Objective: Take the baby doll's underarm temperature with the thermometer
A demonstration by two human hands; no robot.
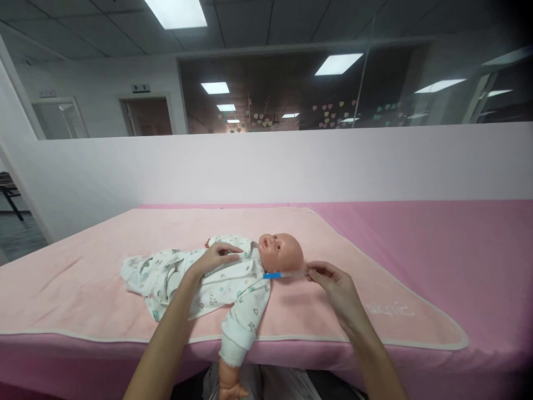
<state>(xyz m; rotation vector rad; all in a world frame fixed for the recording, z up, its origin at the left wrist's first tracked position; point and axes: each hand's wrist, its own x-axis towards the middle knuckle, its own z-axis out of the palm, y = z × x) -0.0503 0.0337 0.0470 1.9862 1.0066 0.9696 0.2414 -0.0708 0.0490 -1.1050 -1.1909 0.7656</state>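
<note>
Stick (283, 274): slim, blue at one end, pale and seemingly see-through at the other. Runs roughly along the mat's near edge, beside the near side of the head (285, 253), blue end at the shoulder. Contact with the doll cannot be confirmed.
Right hand (334, 282): thumb and fingertips in a narrow pinch on the pale end, which presumably leaves the blue end free. Sits beyond the crown, so the forearm does not cross the doll.
Doll (233, 280): on its back, head toward the mat's right edge, lower end toward the left. Placed by the near edge, likely for reach by both hands. Near arm (244, 328) overhangs that edge.
Suit (210, 297): white, printed; worn by the doll.
Left hand (216, 256): over the chest, fingers bent, narrow gap from thumb; a grip on the suit cannot be told. Probably there to steady the doll or manage the collar.
Mat (325, 314): peach, pale-bordered, under the doll; lettering near its right corner.
Cloth (437, 244): pink, beneath the mat.
Wall (291, 169): white, behind the mat's far edge, window above.
</note>
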